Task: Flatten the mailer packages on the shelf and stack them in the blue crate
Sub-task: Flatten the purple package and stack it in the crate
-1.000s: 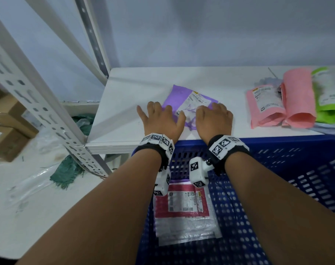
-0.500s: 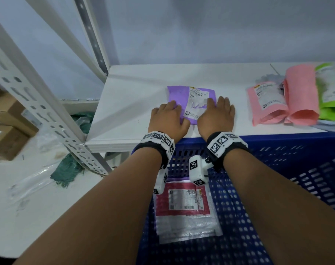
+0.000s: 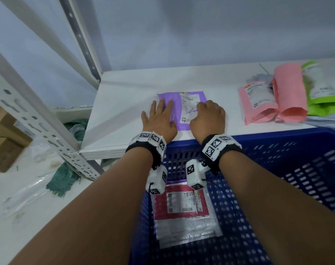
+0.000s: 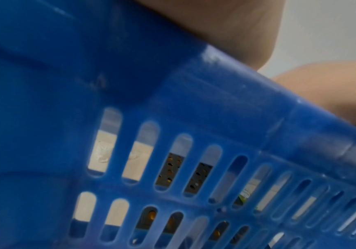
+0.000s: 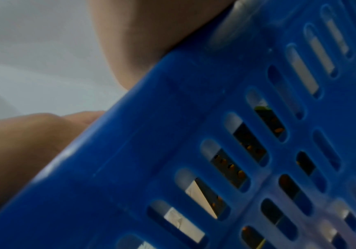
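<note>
A purple mailer [image 3: 168, 96] with a white label lies flat near the front edge of the white shelf [image 3: 124, 104]. My left hand [image 3: 160, 119] presses on its left half with straight, spread fingers. My right hand [image 3: 208, 115] sits on its right half with the fingers curled in at the mailer's right edge. The blue crate [image 3: 277, 134] stands just below the shelf front, under both wrists. Inside it lies a red labelled mailer [image 3: 182, 205] on top of a clear bubble mailer [image 3: 187, 232]. Both wrist views show mostly the slotted crate wall [image 4: 194, 101] [image 5: 172, 118].
Two pink mailers [image 3: 258, 104] [image 3: 289, 92] and a green one [image 3: 323, 92] lie puffed up at the shelf's right end. A perforated white shelf upright [image 3: 38, 119] stands to the left. Cardboard boxes [image 3: 6, 142] and a green cloth [image 3: 63, 180] lie on the floor below.
The purple mailer turned from skewed to square with the shelf edge. My left hand slid forward over its left half. My right hand's fingers went from flat to curled.
</note>
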